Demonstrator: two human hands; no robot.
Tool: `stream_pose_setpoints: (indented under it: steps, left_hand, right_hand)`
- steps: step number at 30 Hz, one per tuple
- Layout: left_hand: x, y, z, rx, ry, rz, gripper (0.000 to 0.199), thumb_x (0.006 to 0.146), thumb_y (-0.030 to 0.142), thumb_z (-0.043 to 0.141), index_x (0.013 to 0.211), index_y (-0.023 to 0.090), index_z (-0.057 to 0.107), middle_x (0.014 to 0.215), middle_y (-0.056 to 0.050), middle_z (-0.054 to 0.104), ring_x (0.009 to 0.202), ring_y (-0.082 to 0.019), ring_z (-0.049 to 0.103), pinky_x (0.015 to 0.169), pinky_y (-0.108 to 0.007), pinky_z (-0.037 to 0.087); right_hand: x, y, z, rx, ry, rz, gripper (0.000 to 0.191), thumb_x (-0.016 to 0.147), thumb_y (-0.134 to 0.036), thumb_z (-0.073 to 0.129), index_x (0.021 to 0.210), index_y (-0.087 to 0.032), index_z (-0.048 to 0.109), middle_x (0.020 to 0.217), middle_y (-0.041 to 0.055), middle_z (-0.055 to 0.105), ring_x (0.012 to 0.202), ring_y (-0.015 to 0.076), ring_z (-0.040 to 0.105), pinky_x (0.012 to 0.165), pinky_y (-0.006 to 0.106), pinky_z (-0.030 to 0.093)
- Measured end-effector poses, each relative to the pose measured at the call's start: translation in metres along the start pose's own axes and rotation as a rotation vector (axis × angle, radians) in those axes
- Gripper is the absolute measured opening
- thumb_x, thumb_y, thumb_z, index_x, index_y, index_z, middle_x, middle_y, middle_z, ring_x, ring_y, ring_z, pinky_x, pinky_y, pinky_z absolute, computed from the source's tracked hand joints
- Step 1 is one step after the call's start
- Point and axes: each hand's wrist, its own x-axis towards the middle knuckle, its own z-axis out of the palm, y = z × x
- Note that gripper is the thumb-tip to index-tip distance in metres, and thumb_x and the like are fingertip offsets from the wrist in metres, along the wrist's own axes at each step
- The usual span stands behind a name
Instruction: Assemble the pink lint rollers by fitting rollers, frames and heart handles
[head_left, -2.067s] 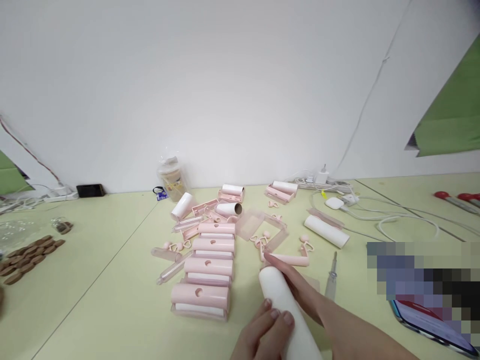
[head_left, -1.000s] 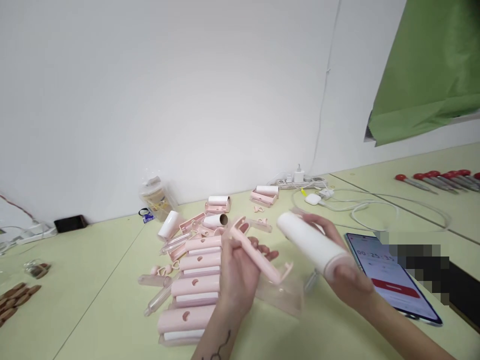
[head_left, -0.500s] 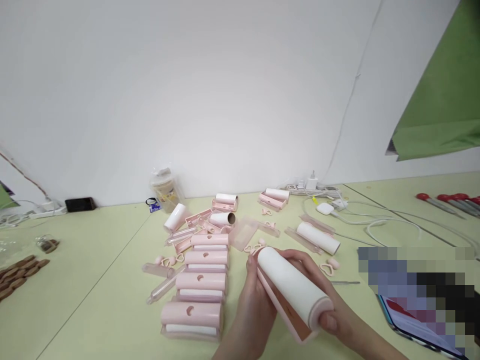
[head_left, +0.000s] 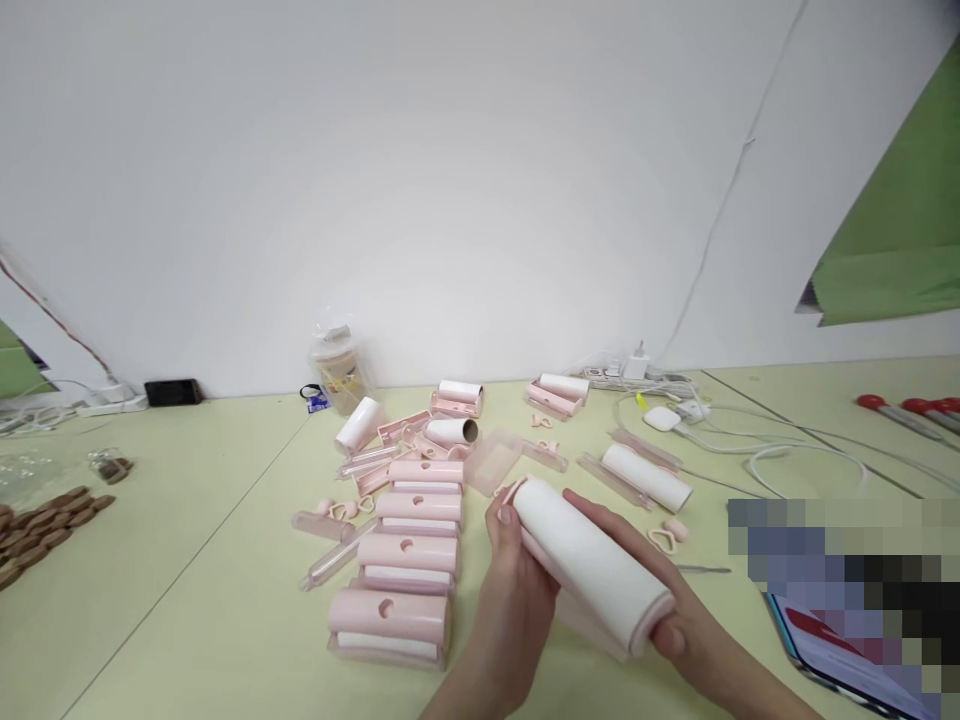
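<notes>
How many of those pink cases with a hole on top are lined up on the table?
4, running away from the person, left of the left hand: the nearest case, the second case, the third case and the farthest case. None in this line seems hidden.

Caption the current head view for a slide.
Left hand and right hand hold a white roll against a pink frame, beside four lined-up pink cases.

We see a bare left hand [head_left: 516, 600] and a bare right hand [head_left: 664, 605], slender in the fingers, with a short, plain, rounded thumbnail [head_left: 506, 514] on the left one, and slim wrists leading into bare, smooth-looking forearms [head_left: 739, 682] cut off by the view's lower edge.
</notes>
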Motion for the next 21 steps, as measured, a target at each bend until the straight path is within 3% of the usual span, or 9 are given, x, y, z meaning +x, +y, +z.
stream_pose_setpoints:
  steps: [2, 4, 6, 8, 11, 14, 17, 19, 21]
  left_hand:
    - [0.000, 0.001, -0.002, 0.007, -0.074, 0.021, 0.043, 0.078, 0.050, 0.057, 0.113, 0.026, 0.051, 0.109, -0.006, 0.062, 0.106, -0.024, 0.056, 0.087, -0.035, 0.048]
    - [0.000, 0.001, -0.006, 0.005, -0.158, 0.037, 0.040, 0.079, 0.043, 0.059, 0.112, 0.024, 0.047, 0.106, -0.006, 0.061, 0.098, -0.021, 0.059, 0.085, -0.036, 0.048]
    - [0.002, 0.003, -0.009, 0.021, -0.211, 0.086, 0.035, 0.079, 0.036, 0.063, 0.106, 0.023, 0.046, 0.101, -0.005, 0.060, 0.090, -0.018, 0.060, 0.082, -0.035, 0.049]
    - [0.005, 0.005, -0.012, 0.047, -0.193, 0.131, 0.033, 0.075, 0.031, 0.067, 0.098, 0.022, 0.046, 0.099, -0.003, 0.057, 0.084, -0.014, 0.059, 0.079, -0.033, 0.050]
    - [0.009, 0.011, -0.017, 0.107, -0.166, 0.152, 0.039, 0.067, 0.032, 0.074, 0.090, 0.021, 0.045, 0.097, -0.001, 0.055, 0.076, -0.012, 0.058, 0.071, -0.031, 0.053]
    - [0.012, 0.019, -0.022, 0.208, -0.163, 0.114, 0.047, 0.061, 0.045, 0.074, 0.083, 0.021, 0.041, 0.086, 0.001, 0.055, 0.067, -0.013, 0.058, 0.054, -0.027, 0.055]
    - [0.013, 0.024, -0.027, 0.343, -0.121, 0.064, 0.054, 0.059, 0.054, 0.071, 0.093, 0.023, 0.043, 0.077, 0.003, 0.052, 0.060, -0.012, 0.056, 0.043, -0.022, 0.051]
    - [0.013, 0.025, -0.028, 0.445, -0.090, 0.057, 0.055, 0.060, 0.054, 0.071, 0.097, 0.021, 0.048, 0.075, 0.002, 0.049, 0.059, -0.011, 0.053, 0.041, -0.020, 0.050]
    - [0.014, 0.024, -0.027, 0.505, -0.056, 0.071, 0.048, 0.062, 0.053, 0.069, 0.088, 0.017, 0.053, 0.073, 0.002, 0.046, 0.058, -0.010, 0.050, 0.039, -0.018, 0.048]
  right_hand:
    - [0.000, -0.001, -0.005, -0.040, 0.040, 0.002, 0.081, 0.057, -0.075, 0.058, 0.126, -0.034, 0.044, 0.132, 0.0041, 0.045, 0.117, 0.0322, 0.043, 0.090, 0.037, 0.042]
    - [0.001, -0.001, -0.010, -0.053, 0.098, 0.013, 0.069, 0.058, -0.077, 0.055, 0.109, -0.031, 0.053, 0.109, 0.0042, 0.058, 0.094, 0.0277, 0.055, 0.075, 0.033, 0.047]
    - [0.001, 0.000, -0.015, -0.047, 0.142, 0.047, 0.057, 0.058, -0.077, 0.055, 0.088, -0.028, 0.055, 0.081, 0.0009, 0.059, 0.070, 0.0210, 0.053, 0.060, 0.028, 0.045]
    - [0.000, 0.000, -0.018, -0.023, 0.155, 0.093, 0.053, 0.057, -0.075, 0.058, 0.078, -0.026, 0.052, 0.069, -0.0016, 0.054, 0.060, 0.0170, 0.047, 0.054, 0.025, 0.040]
    - [0.000, -0.004, -0.018, 0.043, 0.134, 0.143, 0.054, 0.056, -0.073, 0.061, 0.080, -0.026, 0.053, 0.068, -0.0022, 0.052, 0.059, 0.0155, 0.044, 0.052, 0.024, 0.036]
    - [0.001, -0.011, -0.015, 0.056, 0.034, 0.166, 0.054, 0.056, -0.069, 0.065, 0.084, -0.024, 0.056, 0.070, -0.0009, 0.054, 0.060, 0.0158, 0.046, 0.054, 0.024, 0.035]
    - [0.002, -0.013, -0.011, 0.009, -0.084, 0.185, 0.052, 0.058, -0.061, 0.070, 0.091, -0.023, 0.058, 0.077, 0.0004, 0.055, 0.067, 0.0166, 0.048, 0.057, 0.024, 0.035]
    - [0.003, -0.010, -0.008, -0.012, -0.087, 0.172, 0.049, 0.060, -0.058, 0.071, 0.091, -0.024, 0.057, 0.082, 0.0002, 0.051, 0.071, 0.0165, 0.048, 0.059, 0.024, 0.036]
    - [0.003, -0.006, -0.006, -0.019, -0.024, 0.136, 0.043, 0.061, -0.055, 0.072, 0.083, -0.024, 0.052, 0.083, -0.0012, 0.047, 0.070, 0.0152, 0.045, 0.058, 0.022, 0.035]
